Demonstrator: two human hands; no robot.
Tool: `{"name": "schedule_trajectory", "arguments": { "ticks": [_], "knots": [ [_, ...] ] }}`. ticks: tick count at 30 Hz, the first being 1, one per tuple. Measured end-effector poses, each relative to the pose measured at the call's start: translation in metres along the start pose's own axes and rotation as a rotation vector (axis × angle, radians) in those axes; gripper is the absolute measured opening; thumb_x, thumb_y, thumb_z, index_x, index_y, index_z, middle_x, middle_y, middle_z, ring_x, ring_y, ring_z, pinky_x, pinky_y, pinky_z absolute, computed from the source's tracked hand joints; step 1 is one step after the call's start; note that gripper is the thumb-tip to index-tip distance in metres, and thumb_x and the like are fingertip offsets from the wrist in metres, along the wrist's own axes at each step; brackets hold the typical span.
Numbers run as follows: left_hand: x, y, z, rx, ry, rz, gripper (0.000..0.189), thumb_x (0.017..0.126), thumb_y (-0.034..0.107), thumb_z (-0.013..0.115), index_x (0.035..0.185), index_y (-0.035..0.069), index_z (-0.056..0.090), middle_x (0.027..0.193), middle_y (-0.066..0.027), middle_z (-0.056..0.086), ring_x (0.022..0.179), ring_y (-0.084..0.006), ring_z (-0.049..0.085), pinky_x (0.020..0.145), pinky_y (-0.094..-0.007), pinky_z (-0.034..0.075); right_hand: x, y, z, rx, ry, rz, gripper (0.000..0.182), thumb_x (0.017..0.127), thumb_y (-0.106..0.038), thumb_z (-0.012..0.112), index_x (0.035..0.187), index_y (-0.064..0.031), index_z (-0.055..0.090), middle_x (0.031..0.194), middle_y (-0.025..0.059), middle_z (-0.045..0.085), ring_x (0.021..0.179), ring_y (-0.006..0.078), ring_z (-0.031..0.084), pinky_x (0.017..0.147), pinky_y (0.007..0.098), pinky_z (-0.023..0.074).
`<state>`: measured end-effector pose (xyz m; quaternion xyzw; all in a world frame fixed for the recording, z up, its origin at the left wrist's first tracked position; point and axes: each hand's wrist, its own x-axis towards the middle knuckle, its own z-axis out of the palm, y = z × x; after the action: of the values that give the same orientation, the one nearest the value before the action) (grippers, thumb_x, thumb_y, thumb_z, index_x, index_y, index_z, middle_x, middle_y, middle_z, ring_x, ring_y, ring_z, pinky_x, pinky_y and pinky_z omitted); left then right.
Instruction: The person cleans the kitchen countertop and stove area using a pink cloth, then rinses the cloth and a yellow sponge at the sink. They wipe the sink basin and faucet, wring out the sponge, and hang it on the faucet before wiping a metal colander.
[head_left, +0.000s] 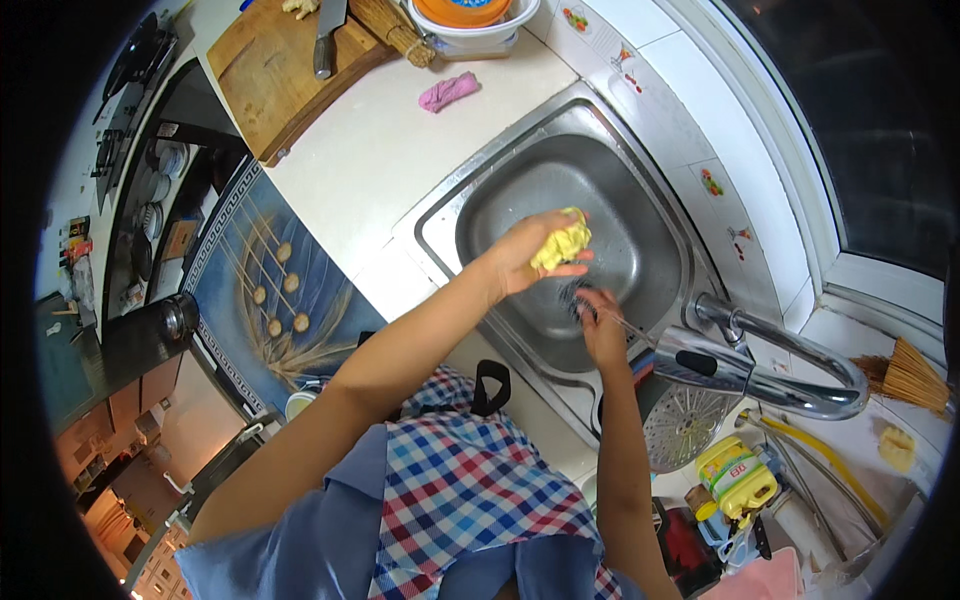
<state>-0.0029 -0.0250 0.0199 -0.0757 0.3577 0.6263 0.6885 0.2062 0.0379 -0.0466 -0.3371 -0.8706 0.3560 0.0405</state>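
My left hand (525, 251) holds a crumpled wet yellow cloth (562, 241) above the stainless steel sink basin (517, 180). Lower in the basin, my right hand (602, 326) has its fingers at a dark, mesh-like thing (576, 296). That thing is blurred; whether it is a scourer or a drain strainer, and whether the fingers grip it, is unclear. A thin stream of water runs from the chrome faucet (701, 360) onto my right hand.
A wooden cutting board (262, 82) carries a cleaver (324, 52) and a piece of ginger (300, 7). A twisted pink cloth (448, 91) lies on the counter. Right of the sink are a perforated metal disc (686, 427), a yellow detergent jug (735, 476) and a straw brush (915, 379).
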Motion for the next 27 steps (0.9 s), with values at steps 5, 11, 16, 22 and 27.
{"name": "schedule_trajectory", "arguments": {
  "ticks": [5,11,16,22,27],
  "knots": [
    [0.005,0.001,-0.007,0.029,0.075,-0.095,0.030,0.085,0.032,0.054,0.104,0.008,0.055,0.095,-0.0073,0.060,0.086,-0.0196,0.061,0.074,-0.0338,0.053,-0.025,0.054,0.037,-0.075,-0.517,0.162,0.028,0.077,-0.006,0.058,0.104,-0.0074,0.061,0.104,0.0111,0.059,0.095,0.0274,0.056,0.082,0.0374,0.0447],
    [0.014,-0.001,-0.030,-0.099,0.181,-0.047,0.024,0.083,0.029,0.059,0.090,0.007,0.056,0.086,-0.0083,0.060,0.076,-0.0197,0.062,0.069,-0.0335,0.055,0.013,-0.006,0.010,1.470,0.051,0.702,0.023,0.087,-0.016,0.052,0.109,-0.0084,0.050,0.097,0.0048,0.059,0.082,0.0150,0.059,0.062,0.0283,0.0464],
    [0.016,-0.005,-0.039,-0.187,0.218,-0.032,0.016,0.080,0.016,0.063,0.087,0.004,0.055,0.083,-0.0100,0.059,0.074,-0.0209,0.062,0.068,-0.0317,0.056,0.028,-0.035,-0.019,1.169,0.032,0.564,0.022,0.088,-0.018,0.051,0.108,-0.0080,0.050,0.101,0.0053,0.056,0.080,0.0194,0.059,0.066,0.0343,0.0480],
    [0.022,-0.013,-0.044,-0.205,0.185,-0.022,0.016,0.077,-0.002,0.058,0.091,0.000,0.051,0.091,-0.0139,0.056,0.085,-0.0239,0.060,0.077,-0.0335,0.055,-0.025,0.051,0.018,-0.229,0.042,-0.177,0.025,0.073,-0.002,0.057,0.098,-0.0012,0.061,0.092,0.0150,0.060,0.087,0.0317,0.058,0.077,0.0392,0.0462],
    [0.019,-0.014,-0.054,-0.278,0.143,0.015,0.016,0.078,-0.003,0.056,0.093,0.000,0.051,0.092,-0.0142,0.056,0.087,-0.0244,0.059,0.079,-0.0345,0.054,-0.009,0.006,-0.005,0.052,-0.150,0.060,0.021,0.079,-0.006,0.053,0.097,-0.0055,0.063,0.087,0.0177,0.059,0.084,0.0347,0.058,0.074,0.0371,0.0450]
  ]
}}
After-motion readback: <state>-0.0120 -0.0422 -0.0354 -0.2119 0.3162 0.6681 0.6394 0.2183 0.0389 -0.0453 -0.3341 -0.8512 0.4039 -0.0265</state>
